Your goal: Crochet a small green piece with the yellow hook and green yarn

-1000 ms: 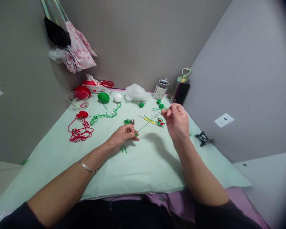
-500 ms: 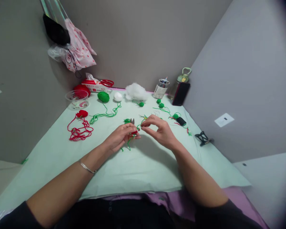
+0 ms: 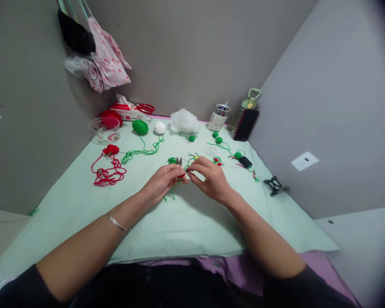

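Observation:
Near the middle of the table my left hand (image 3: 161,182) pinches a small red yarn piece (image 3: 181,176), mostly hidden by the fingers. Green yarn tails (image 3: 172,193) hang from it onto the cloth. Close on its right, my right hand (image 3: 208,176) has thumb and forefinger pressed together beside the red piece; whatever they pinch is too small to make out. Just beyond the left fingertips, the dark blades of small scissors (image 3: 179,161) point away, next to a small green yarn bundle (image 3: 171,160).
Red yarn (image 3: 109,174) lies tangled at left, green yarn (image 3: 140,127) and white stuffing (image 3: 184,122) at the back. A clear tub (image 3: 105,136), tissue box (image 3: 128,113), pen can (image 3: 218,118) and phone (image 3: 246,125) line the rear. A black claw clip (image 3: 274,185) sits at right.
My right hand has moved slightly left, bringing its fingertips nearer the red piece. The left hand keeps its hold. The view has shifted a little.

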Motion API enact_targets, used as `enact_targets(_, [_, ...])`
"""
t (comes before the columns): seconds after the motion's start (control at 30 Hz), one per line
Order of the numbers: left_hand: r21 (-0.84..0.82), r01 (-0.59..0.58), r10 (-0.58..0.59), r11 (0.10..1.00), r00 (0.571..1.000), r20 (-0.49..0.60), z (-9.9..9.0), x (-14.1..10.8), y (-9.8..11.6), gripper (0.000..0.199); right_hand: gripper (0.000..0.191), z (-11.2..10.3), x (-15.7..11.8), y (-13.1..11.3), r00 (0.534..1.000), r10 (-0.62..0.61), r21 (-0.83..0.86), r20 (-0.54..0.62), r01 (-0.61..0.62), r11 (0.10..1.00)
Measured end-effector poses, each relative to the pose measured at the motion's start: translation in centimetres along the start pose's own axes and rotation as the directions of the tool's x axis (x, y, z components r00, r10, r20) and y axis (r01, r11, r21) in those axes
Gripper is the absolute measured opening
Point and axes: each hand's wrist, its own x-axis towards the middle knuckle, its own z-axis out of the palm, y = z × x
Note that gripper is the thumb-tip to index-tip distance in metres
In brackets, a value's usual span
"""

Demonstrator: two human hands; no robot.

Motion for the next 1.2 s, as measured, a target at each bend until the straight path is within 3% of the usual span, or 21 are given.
enact_targets(0.17, [0.041,-0.026,0.028,0.999,0.999,-0.045,0.4,-0.2,0.0,0.024,0.017,0.1,0.0,0.2,0.999,-0.042,-0.141,0.018,0.044,0.989])
enact_targets(0.37, [0.109,-0.032,0.040,0.994,0.997,-0.071,0.3,-0.1,-0.6,0.023,0.024,0.1,0.1,0.1,0.987,-0.091,-0.277,0.133,0.125,0.953])
enact_targets(0.53, [0.156,-0.005,0.009,0.988,1.000,-0.025,0.1,0.1,-0.9,0.025,0.020,-0.1,0.2,0.1,0.975,-0.084,-0.229,0.208,0.132,0.964])
enact_targets(0.7, [0.208,0.077,-0.098,0.975,0.991,0.092,-0.2,0.2,0.1,0.025,0.017,-1.1,0.3,0.1,0.961,-0.138,-0.146,0.238,0.176,0.973])
enact_targets(0.83, [0.251,0.169,-0.221,0.953,0.955,0.196,-1.1,0.4,0.8,0.022,0.017,-1.8,0.5,-0.4,0.939,-0.210,-0.129,0.272,0.251,0.959])
enact_targets(1.03, [0.308,0.276,-0.371,0.911,0.874,0.315,-2.4,0.7,1.2,0.024,0.014,-2.2,0.5,-1.5,0.933,-0.193,0.041,0.305,0.189,0.981])
enact_targets(1.2, [0.321,0.293,-0.407,0.901,0.828,0.386,-2.3,0.4,1.2,0.025,0.015,-1.5,0.3,-0.9,0.968,-0.162,0.150,0.190,0.135,0.980])
